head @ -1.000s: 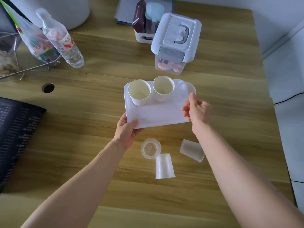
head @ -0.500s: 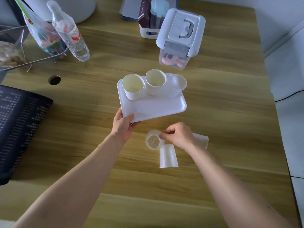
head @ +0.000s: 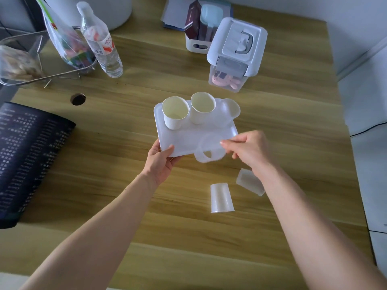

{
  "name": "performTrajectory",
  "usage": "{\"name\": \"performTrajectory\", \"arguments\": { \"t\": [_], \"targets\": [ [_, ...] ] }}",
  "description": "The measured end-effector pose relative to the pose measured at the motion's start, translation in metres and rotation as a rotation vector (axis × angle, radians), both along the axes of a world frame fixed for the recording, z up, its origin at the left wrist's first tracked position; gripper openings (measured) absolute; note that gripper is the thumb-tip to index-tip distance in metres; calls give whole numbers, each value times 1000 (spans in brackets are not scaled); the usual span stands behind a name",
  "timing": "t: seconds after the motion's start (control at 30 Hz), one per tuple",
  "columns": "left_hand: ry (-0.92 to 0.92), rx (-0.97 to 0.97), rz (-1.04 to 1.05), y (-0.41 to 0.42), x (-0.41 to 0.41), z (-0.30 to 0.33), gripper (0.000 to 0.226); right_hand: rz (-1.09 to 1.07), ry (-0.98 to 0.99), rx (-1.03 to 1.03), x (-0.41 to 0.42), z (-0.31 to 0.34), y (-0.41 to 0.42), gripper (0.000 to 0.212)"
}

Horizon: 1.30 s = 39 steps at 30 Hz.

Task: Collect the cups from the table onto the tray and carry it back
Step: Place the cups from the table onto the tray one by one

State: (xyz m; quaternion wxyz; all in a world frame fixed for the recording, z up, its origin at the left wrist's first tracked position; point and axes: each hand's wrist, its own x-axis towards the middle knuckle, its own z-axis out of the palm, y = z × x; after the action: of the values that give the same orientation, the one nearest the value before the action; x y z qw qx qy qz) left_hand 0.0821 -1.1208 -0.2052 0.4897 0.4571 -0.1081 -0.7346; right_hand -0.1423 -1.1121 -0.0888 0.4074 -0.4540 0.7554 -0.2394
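My left hand (head: 160,161) grips the near left corner of a white tray (head: 186,139) held over the wooden table. Two white paper cups (head: 175,115) (head: 202,109) stand upright on its far side, with a translucent plastic cup (head: 229,111) beside them at the far right corner. My right hand (head: 249,149) pinches the rim of another translucent plastic cup (head: 209,149) at the tray's near right edge. On the table, one plastic cup (head: 221,198) stands upside down and another (head: 249,182) lies on its side under my right wrist.
A white lidded storage box (head: 237,53) and a small basket of items (head: 199,28) stand beyond the tray. A water bottle (head: 100,40), a snack bag and a wire rack (head: 27,65) sit far left. A dark mat (head: 27,155) lies at the left edge.
My right hand left the tray's right edge, dropped to the cups on the table, picked one up by its rim and lifted it to the tray. My left hand kept hold of the tray.
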Motion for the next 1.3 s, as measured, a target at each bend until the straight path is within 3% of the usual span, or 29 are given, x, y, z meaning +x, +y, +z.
{"name": "performTrajectory", "arguments": {
  "t": [0.37,0.8,0.9,1.0,1.17,1.3],
  "targets": [
    [124,-78,-77,6,-6,1,59,-37,57,-40,52,-4,-25,23],
    [148,-124,-118,5,-9,3,63,-124,-2,-42,37,-15,-18,43],
    [141,-130,-133,4,-10,2,63,-145,-15,-14,16,-22,0,38],
    [132,-125,-138,2,-12,3,63,19,10,119,-4,-38,27,29],
    [128,-126,-132,5,-15,3,62,511,209,292,-13,-63,60,92],
    [130,-133,-133,8,-14,2,61,758,330,331,-10,-70,72,119]
  ]
}}
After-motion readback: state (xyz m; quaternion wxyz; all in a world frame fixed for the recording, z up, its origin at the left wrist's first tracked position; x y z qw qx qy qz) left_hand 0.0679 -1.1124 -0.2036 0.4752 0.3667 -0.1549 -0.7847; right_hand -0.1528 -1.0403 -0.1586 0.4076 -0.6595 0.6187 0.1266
